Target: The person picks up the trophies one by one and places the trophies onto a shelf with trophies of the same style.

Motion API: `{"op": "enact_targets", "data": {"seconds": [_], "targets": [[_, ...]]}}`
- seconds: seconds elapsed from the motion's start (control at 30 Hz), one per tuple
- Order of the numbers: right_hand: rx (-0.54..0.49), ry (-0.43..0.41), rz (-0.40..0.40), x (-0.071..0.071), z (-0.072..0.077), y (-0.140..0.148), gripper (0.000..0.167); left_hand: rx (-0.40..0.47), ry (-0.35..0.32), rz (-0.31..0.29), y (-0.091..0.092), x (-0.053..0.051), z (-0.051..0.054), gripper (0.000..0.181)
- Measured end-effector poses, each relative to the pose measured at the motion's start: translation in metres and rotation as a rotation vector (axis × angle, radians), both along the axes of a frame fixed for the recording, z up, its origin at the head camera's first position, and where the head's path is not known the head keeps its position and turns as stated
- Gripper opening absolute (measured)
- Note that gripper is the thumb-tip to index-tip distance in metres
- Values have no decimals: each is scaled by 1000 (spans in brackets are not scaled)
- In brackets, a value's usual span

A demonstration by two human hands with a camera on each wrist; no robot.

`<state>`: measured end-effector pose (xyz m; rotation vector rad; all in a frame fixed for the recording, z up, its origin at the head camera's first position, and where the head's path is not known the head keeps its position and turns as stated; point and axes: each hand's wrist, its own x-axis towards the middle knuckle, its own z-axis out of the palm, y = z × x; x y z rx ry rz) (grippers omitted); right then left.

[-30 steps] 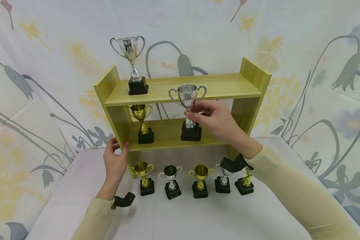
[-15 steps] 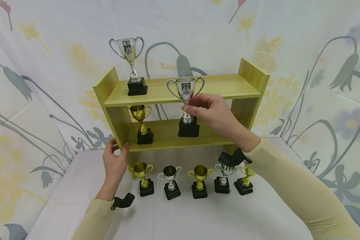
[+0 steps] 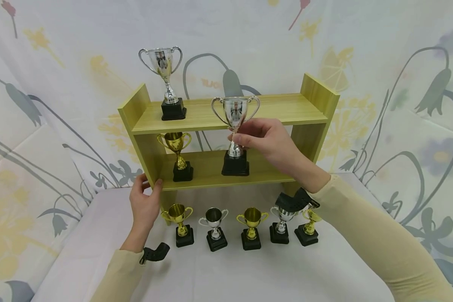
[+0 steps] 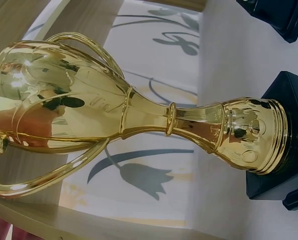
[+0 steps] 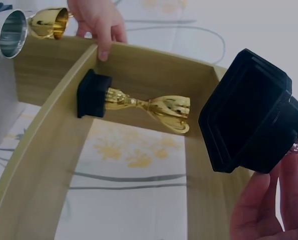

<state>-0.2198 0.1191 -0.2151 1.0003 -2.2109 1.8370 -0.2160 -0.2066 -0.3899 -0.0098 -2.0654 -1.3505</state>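
In the head view my right hand (image 3: 273, 144) pinches the stem of a silver trophy cup (image 3: 235, 112). The cup is upright, in front of the wooden shelf (image 3: 230, 181), its black base level with the middle board. From the right wrist camera, the underside of that black base (image 5: 246, 112) shows. My left hand (image 3: 145, 205) grips the shelf's left side panel, thumb at the front edge and fingers around the outside. A gold trophy (image 3: 175, 144) stands on the middle board at left. Above it, a larger silver trophy (image 3: 166, 67) stands on the top board.
On the white tablecloth (image 3: 226, 277) below, several small gold and silver trophies stand in a row, including a gold trophy (image 3: 252, 218) and a silver trophy (image 3: 215, 218). The left wrist view has a gold trophy (image 4: 154, 115) close up. A patterned cloth (image 3: 362, 25) hangs behind.
My right hand has lifted the silver trophy slightly over the second, and its base has swung a little leftward. The left hand stays at the panel.
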Motion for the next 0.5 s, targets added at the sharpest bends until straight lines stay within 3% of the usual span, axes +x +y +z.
{"op": "enact_targets", "data": {"seconds": [0.5], "targets": [[18,30,-23,5,22,-3,20,2,-19,6,0,0,1,36]]}}
